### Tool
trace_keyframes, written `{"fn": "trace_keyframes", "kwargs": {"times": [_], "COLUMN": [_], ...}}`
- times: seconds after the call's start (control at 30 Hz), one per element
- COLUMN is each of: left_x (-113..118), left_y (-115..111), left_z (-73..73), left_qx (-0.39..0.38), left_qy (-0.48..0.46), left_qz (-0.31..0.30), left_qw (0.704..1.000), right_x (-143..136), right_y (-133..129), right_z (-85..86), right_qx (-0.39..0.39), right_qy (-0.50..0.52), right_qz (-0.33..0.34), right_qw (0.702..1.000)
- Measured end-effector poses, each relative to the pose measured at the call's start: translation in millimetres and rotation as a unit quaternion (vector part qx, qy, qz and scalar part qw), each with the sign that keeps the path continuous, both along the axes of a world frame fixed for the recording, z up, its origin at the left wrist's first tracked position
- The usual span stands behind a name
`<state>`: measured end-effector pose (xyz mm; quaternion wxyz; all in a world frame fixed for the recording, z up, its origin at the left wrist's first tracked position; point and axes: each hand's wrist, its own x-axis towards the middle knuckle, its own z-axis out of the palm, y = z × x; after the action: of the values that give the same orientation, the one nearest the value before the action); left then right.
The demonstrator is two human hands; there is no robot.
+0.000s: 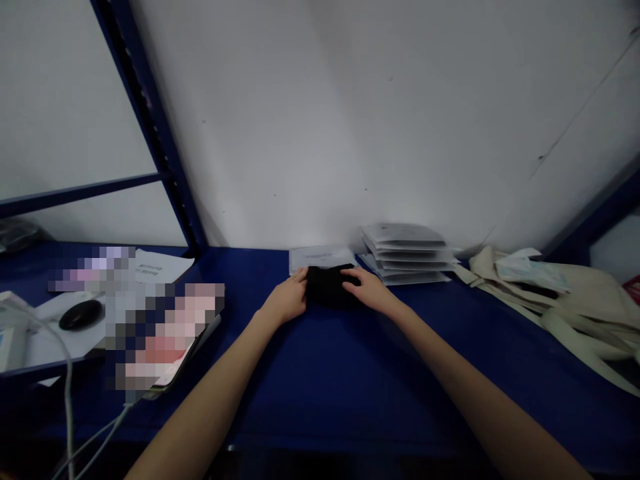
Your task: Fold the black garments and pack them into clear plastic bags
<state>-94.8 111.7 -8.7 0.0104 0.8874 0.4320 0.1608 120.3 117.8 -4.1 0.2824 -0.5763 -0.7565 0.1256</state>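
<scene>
A black, soft-looking bundle, like folded cloth (327, 287), lies on the blue tabletop between my hands. My left hand (289, 298) grips its left end, fingers curled at the edge. At the other end my right hand (369, 289) has its thumb and fingers closed on the upper right part. Just behind the bundle is a flat white packet with a printed label (320, 256). To the right of that stands a stack of several white packets (407, 247), close to my right hand.
A cream canvas bag (590, 300) lies at the right. On the left are a black mouse (81, 315), papers (160, 263), a pink blurred item (170, 333) and white cables (69, 400). A white wall (280, 133) and blue shelf post (165, 153) bound the back.
</scene>
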Motion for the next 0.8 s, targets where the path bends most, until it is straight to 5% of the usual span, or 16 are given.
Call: {"fn": "trace_keyframes", "kwargs": {"times": [0.2, 0.43, 0.6, 0.8], "left_x": [-1.2, -1.6, -4.5, -2.0], "left_y": [-2.2, -1.4, -0.9, 0.8], "left_z": [3.9, 1.5, 5.5, 9.3], "left_qx": [-0.009, -0.001, -0.028, -0.021], "left_qy": [0.02, 0.009, -0.08, -0.183], "left_qz": [0.015, 0.013, 0.03, 0.094], "left_qw": [1.0, 1.0, 0.996, 0.978], "right_x": [2.1, -2.9, -7.3, -7.9], "right_y": [1.3, -4.5, -7.6, -9.2], "right_z": [0.0, 8.2, 3.9, -0.9], "right_qx": [-0.043, -0.186, -0.099, -0.029], "right_qy": [0.075, 0.275, 0.142, -0.013], "right_qz": [0.052, -0.05, -0.077, -0.018], "right_qw": [0.995, 0.942, 0.982, 0.999]}}
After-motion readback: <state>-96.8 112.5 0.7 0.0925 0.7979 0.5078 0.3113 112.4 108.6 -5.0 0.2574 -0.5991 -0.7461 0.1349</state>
